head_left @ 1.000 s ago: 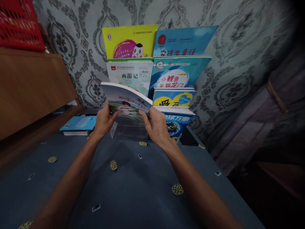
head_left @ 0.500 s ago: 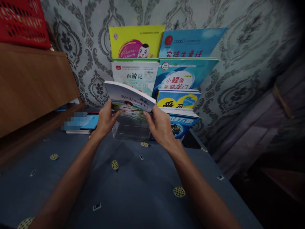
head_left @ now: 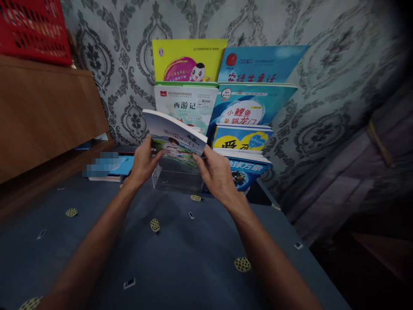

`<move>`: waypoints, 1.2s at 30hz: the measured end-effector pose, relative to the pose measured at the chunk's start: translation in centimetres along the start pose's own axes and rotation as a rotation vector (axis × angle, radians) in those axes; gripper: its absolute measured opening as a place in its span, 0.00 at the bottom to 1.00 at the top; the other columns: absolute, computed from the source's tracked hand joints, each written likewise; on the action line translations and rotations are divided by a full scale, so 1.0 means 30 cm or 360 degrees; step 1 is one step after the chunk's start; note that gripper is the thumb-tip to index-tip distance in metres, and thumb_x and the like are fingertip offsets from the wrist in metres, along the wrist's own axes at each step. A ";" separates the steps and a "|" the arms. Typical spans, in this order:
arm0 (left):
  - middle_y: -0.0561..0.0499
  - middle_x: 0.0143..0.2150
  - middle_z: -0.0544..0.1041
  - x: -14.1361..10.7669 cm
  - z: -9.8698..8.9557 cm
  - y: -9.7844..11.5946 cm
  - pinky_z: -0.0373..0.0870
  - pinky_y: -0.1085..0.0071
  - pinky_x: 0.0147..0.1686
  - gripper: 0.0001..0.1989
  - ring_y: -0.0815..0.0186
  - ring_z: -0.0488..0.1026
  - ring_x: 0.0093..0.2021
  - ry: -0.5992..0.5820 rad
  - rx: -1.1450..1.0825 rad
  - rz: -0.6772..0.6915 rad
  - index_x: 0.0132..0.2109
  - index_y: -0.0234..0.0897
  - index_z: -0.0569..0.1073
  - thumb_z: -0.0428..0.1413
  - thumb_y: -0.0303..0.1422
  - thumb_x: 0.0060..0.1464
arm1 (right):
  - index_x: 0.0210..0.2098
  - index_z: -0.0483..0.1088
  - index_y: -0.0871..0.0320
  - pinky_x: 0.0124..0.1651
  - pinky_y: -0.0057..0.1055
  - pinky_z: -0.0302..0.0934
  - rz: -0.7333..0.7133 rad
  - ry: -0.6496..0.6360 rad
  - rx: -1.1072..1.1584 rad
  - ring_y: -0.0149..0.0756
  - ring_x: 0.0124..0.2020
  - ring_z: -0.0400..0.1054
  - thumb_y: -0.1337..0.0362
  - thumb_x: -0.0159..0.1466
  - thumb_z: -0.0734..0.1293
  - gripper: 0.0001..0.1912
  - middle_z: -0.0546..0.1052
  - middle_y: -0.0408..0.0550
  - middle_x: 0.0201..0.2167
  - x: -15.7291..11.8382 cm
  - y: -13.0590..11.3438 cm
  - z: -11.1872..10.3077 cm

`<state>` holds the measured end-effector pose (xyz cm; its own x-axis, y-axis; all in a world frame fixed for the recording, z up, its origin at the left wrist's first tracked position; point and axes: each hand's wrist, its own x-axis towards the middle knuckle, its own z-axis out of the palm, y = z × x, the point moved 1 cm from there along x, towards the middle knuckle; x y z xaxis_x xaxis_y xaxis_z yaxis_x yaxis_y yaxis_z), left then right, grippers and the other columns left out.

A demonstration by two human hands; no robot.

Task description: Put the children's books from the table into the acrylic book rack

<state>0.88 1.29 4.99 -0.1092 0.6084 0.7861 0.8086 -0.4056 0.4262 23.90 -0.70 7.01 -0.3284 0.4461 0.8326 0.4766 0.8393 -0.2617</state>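
Observation:
A thin paperback book with a figure on grass on its cover is held up between my two hands, its top edge bowed. My left hand grips its left edge, thumb on the cover. The right edge is in my right hand, thumb also in front. Right behind the book stands a clear tiered book rack, whose low front compartment shows under the book. A white book and a yellow book fill the tiers above; the white one is partly hidden.
On the rack's right side stand several blue and teal books. A small stack of books lies at left beside a wooden cabinet, with a red basket on top. A dark flat object lies right of the rack.
The view has tilted slightly, so the rack and its books sit a little lower. Both hands keep hold of the paperback, whose right edge has shifted slightly left and curves a little more.

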 end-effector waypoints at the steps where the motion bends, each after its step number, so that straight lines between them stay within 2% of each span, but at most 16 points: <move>1: 0.53 0.34 0.74 0.003 -0.002 0.002 0.71 0.71 0.34 0.14 0.64 0.75 0.35 0.0011 0.0003 -0.0001 0.42 0.39 0.67 0.63 0.38 0.54 | 0.40 0.67 0.55 0.33 0.32 0.58 -0.0004 0.0002 -0.0003 0.37 0.30 0.67 0.63 0.71 0.59 0.07 0.75 0.47 0.31 0.002 0.001 0.001; 6: 0.52 0.35 0.73 0.018 -0.003 -0.008 0.71 0.69 0.34 0.14 0.62 0.75 0.36 0.0021 0.0008 -0.0013 0.42 0.39 0.66 0.62 0.38 0.55 | 0.37 0.66 0.55 0.31 0.32 0.55 -0.0003 -0.0031 -0.0031 0.37 0.28 0.65 0.62 0.71 0.59 0.07 0.73 0.46 0.28 0.045 0.011 0.006; 14: 0.53 0.33 0.72 0.029 -0.003 -0.042 0.70 0.69 0.33 0.15 0.61 0.75 0.35 0.0029 0.0035 -0.0046 0.41 0.39 0.65 0.63 0.38 0.53 | 0.36 0.66 0.54 0.32 0.31 0.54 -0.0039 -0.0298 0.0074 0.35 0.27 0.62 0.61 0.71 0.60 0.08 0.69 0.42 0.26 0.119 0.003 -0.009; 21: 0.53 0.33 0.72 0.022 -0.003 -0.033 0.70 0.67 0.34 0.17 0.61 0.75 0.34 0.0016 0.0067 -0.0041 0.42 0.40 0.64 0.62 0.41 0.54 | 0.40 0.68 0.54 0.33 0.31 0.55 -0.0005 -0.0292 0.0089 0.35 0.29 0.63 0.59 0.71 0.60 0.08 0.71 0.43 0.28 0.108 0.011 -0.028; 27: 0.54 0.31 0.70 0.021 -0.004 -0.023 0.68 0.69 0.31 0.18 0.62 0.73 0.30 0.0026 0.0084 -0.0009 0.42 0.40 0.63 0.61 0.45 0.55 | 0.43 0.68 0.54 0.34 0.32 0.57 0.0019 -0.0272 0.0125 0.37 0.30 0.65 0.56 0.71 0.59 0.11 0.75 0.45 0.31 0.112 0.020 -0.029; 32: 0.54 0.30 0.68 0.025 -0.001 -0.014 0.66 0.69 0.31 0.18 0.62 0.72 0.30 0.0019 0.0089 -0.0015 0.41 0.41 0.62 0.60 0.45 0.55 | 0.45 0.68 0.54 0.37 0.34 0.61 0.0040 -0.0274 0.0175 0.40 0.33 0.69 0.61 0.70 0.60 0.08 0.77 0.47 0.36 0.111 0.045 -0.024; 36: 0.54 0.30 0.67 0.027 0.002 -0.012 0.66 0.68 0.32 0.18 0.61 0.73 0.32 0.0014 0.0081 -0.0006 0.41 0.41 0.62 0.60 0.45 0.56 | 0.50 0.66 0.54 0.38 0.35 0.64 0.0015 -0.0306 0.0210 0.41 0.37 0.71 0.68 0.68 0.59 0.13 0.78 0.48 0.40 0.104 0.074 -0.005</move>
<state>0.54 1.96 5.45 -0.1169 0.6038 0.7885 0.8367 -0.3679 0.4058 24.06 2.51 9.10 -0.4798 0.4945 0.7247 0.3738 0.8625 -0.3410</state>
